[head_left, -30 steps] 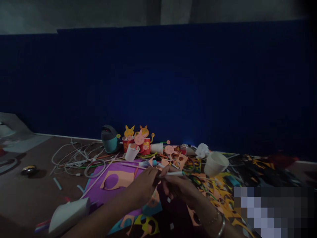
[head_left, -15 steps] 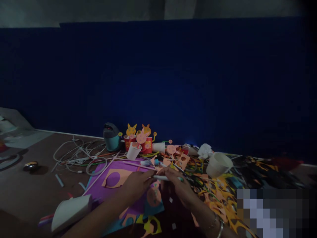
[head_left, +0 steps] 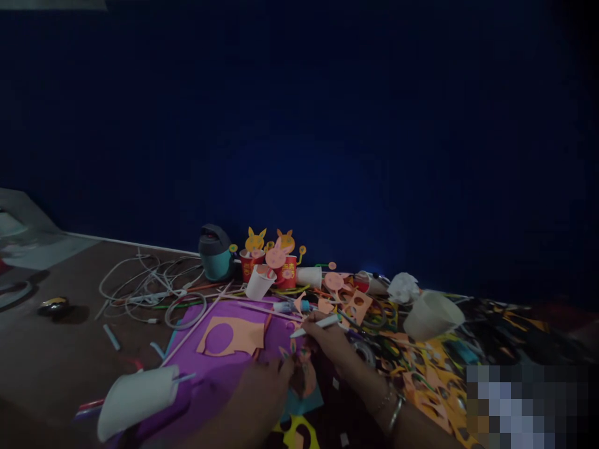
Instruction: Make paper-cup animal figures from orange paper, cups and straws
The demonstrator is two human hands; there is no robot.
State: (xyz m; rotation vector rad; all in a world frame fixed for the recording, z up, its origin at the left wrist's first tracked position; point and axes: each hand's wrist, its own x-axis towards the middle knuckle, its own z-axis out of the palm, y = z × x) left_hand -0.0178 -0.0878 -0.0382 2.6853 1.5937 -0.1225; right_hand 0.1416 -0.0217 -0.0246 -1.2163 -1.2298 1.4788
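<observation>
A white marker (head_left: 322,323) is gripped in my right hand (head_left: 330,343), its tip pointing down and left above the purple sheet. My left hand (head_left: 264,390) is low at the centre, its fingers drawn together at the left edge of an orange paper rabbit head (head_left: 306,373) with upright ears. Beneath the rabbit head is a piece of teal paper (head_left: 306,402). Left of it, an orange sheet with a round hole (head_left: 250,337) lies on the purple sheet (head_left: 199,396). My left fingertips are partly blurred.
Behind stand red cups (head_left: 287,274) and a white cup (head_left: 261,282) with paper animal figures. A teal device (head_left: 216,255) and tangled white cable (head_left: 140,290) lie left. A tipped paper cup (head_left: 140,399) is in front; a white tub (head_left: 433,315) and yellow scraps (head_left: 428,358) are right.
My hands have come apart from the marker they both held. The right keeps it, now angled, while the left has dropped to the rabbit head. The view has tilted slightly down.
</observation>
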